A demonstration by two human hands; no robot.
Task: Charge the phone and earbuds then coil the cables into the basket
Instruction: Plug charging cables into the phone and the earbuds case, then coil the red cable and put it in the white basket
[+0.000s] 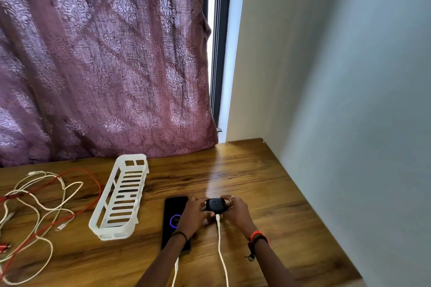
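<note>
So both hands are on the earbuds case (pixel 215 204), mid-table (pixel 256 182).
Left hand (pixel 193 214) and right hand (pixel 235 211) have fingers curled round the case, with a white cable (pixel 220 247) plugged into its near side. Phone (pixel 173 205) lies just left, screen lit. Basket (pixel 112 233) sits further left, loose cables (pixel 64 190) beyond it.
</note>
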